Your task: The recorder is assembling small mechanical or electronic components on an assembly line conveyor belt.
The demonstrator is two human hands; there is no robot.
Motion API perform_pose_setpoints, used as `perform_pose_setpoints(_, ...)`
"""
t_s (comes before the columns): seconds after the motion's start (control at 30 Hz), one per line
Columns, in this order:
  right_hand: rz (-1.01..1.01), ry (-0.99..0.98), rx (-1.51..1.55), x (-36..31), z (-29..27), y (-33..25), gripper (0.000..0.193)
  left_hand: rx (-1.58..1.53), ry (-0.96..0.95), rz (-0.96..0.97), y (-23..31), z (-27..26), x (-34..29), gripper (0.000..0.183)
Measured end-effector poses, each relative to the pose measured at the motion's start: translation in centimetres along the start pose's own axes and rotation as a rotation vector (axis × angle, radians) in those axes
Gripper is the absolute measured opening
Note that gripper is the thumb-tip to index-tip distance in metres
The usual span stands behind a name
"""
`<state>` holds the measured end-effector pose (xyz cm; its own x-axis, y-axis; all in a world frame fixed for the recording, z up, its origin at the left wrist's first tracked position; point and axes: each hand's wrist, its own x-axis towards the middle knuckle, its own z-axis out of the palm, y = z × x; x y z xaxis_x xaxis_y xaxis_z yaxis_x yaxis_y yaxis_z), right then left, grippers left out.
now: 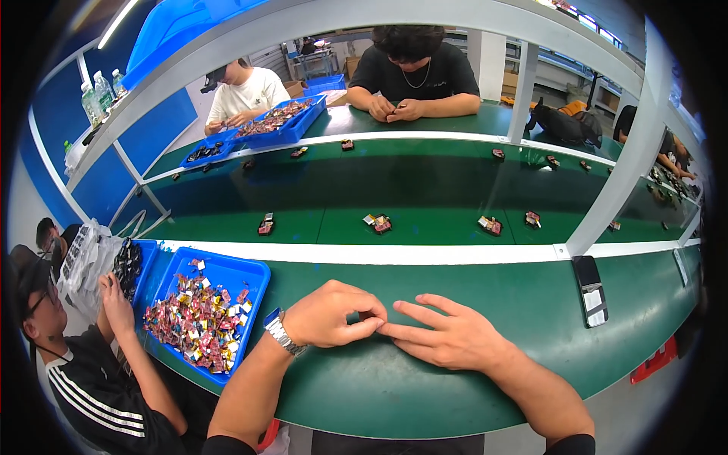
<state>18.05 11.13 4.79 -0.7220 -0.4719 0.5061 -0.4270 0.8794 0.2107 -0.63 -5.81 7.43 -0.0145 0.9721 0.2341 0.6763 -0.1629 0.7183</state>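
Note:
My left hand (pixel 326 312), with a metal watch (pixel 280 334) on the wrist, is held over the green tabletop (pixel 364 402). Its thumb and forefinger are pinched together; anything between them is hidden or too small to make out. Close on its right, my right hand (pixel 455 334) has its fingers stretched out and apart, holding nothing visible. Its fingertips meet or nearly meet the left hand's pinch. Left of my left forearm sits a blue tray (pixel 256 277) heaped with small red circuit pieces (pixel 193 322) that have white and yellow parts.
A black phone-like device (pixel 585 277) lies at the right by a white frame post (pixel 618 189). Beyond the white rail (pixel 364 254), small red-and-black assemblies (pixel 381 223) lie spaced along a green belt. Co-workers sit at the left (pixel 98 379) and across (pixel 413 72), near another filled blue tray (pixel 315 110).

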Motion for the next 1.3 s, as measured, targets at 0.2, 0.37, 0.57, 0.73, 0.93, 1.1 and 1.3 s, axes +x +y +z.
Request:
perform_pose_setpoints(0.2,0.023,-0.009,-0.021,-0.1,-0.1,0.1,0.015,0.068,0.078,0.001,0.2,0.4,0.1,0.005)
perform_pose_setpoints(0.37,0.05,-0.009,-0.015,-0.1,-0.4,0.1,0.013,0.039,0.178,0.001,-0.1,0.9,0.2,0.005)
perform_pose_setpoints(0.57,0.047,0.031,-0.02,-0.2,-0.3,1.3,0.014,-0.089,0.287,-0.142,-1.3,1.1,0.3,0.018)
perform_pose_setpoints(0.73,0.759,0.369,-0.037,-4.5,0.5,7.7,0.036,-0.028,0.265,-0.344,-1.9,2.0,0.5,0.026)
perform_pose_setpoints(0.93,1.212,0.301,-0.167,-11.8,3.2,13.9,0.061,-0.14,0.378,-0.141,-3.1,5.3,1.6,0.011)
perform_pose_setpoints(1.1,1.36,0.198,0.119,-12.5,3.9,16.6,0.067,0.023,0.166,-0.43,-2.8,4.3,1.5,0.024)
perform_pose_setpoints(1.3,0.765,0.249,0.343,-4.5,0.8,7.3,0.066,-0.643,0.318,-0.347,-4.2,5.0,1.6,0.033)
